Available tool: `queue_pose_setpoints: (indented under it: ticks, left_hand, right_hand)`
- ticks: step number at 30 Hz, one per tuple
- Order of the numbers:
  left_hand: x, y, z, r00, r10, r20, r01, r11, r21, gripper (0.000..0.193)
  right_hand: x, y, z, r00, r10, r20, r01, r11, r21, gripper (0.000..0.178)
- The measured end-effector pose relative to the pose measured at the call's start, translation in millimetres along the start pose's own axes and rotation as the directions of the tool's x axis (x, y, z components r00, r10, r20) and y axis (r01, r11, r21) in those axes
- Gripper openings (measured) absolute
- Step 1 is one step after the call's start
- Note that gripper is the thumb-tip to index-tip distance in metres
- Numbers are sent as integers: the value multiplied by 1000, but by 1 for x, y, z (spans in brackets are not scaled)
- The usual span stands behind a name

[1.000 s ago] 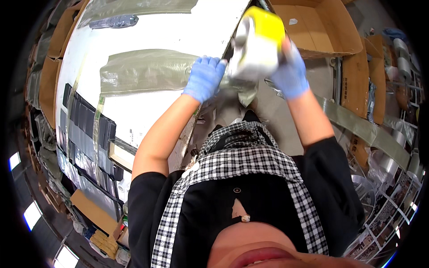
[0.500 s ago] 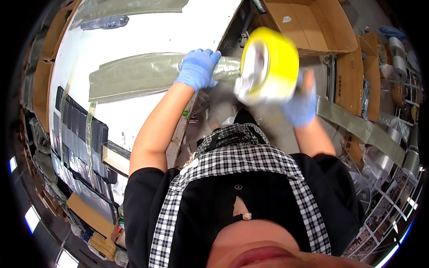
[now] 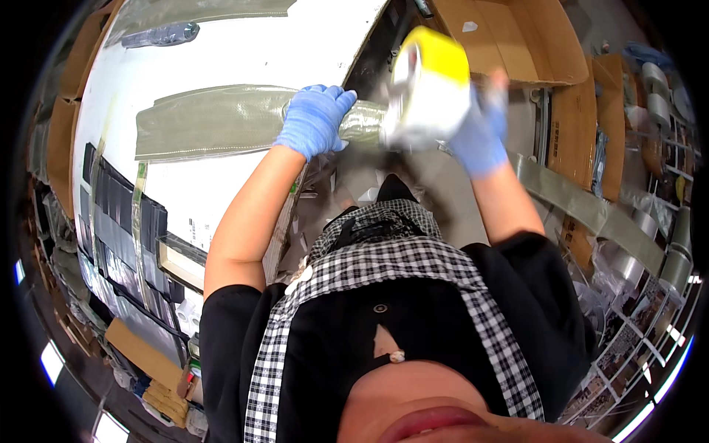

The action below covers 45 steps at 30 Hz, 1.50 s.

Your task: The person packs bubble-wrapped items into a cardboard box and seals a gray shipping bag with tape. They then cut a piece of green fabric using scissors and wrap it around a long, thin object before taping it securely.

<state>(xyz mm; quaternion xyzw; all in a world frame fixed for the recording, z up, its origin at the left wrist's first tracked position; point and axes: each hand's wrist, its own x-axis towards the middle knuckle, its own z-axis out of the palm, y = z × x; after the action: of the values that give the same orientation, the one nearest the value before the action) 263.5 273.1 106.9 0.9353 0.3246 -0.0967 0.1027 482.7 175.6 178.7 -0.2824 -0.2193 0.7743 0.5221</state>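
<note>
My left hand [image 3: 314, 122], in a blue glove, is closed over a long olive-green plastic strip bundle [image 3: 207, 122] near the white table's edge. The bundle lies flat on the table to the left. Its narrow, shiny end juts out past my fingers over the edge. At that end a thick yellow and white roll of tape [image 3: 432, 92] is blurred by motion. My right hand [image 3: 480, 136], also gloved in blue with one fingertip bare, holds the roll from its right side. The roll hides most of that hand's fingers.
The white table [image 3: 229, 55] carries dark grey wrapped packs [image 3: 125, 199] and a clear plastic bottle [image 3: 162, 35]. A large cardboard box [image 3: 517, 37] stands at the far right. Another olive-green strip [image 3: 576, 199] hangs beside a white wire rack [image 3: 628, 332] with silvery rolls.
The roll of tape and my right hand have moved up and slightly left, and the roll shows more of its white side. My left hand keeps its grip on the strip bundle.
</note>
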Motion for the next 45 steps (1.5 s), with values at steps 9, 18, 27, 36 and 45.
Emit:
queue_pose_setpoints:
  ticks: [9,18,27,36,45]
  left_hand:
    - [-9,8,-8,995,-42,88,42,999,-3,80]
    - [-13,1,8,993,45,-111,-45,999,4,79]
    - [-39,22,-1,973,17,-229,-26,999,-35,89]
    - [7,138,19,958,167,232,-144,983,-114,30]
    - [-121,-71,69,62,-856,-513,631,432,-645,69]
  right_hand:
    - [-62,158,-79,871,309,-382,-306,949,72,78]
    - [72,-5,-40,784,-617,-67,441,630,-639,32]
    - [85,72,-121,878,-477,44,214,308,-927,86]
    - [158,41,-64,805,-166,570,318,-691,-650,52]
    - [-74,144,-111,819,356,-451,-420,906,-46,56]
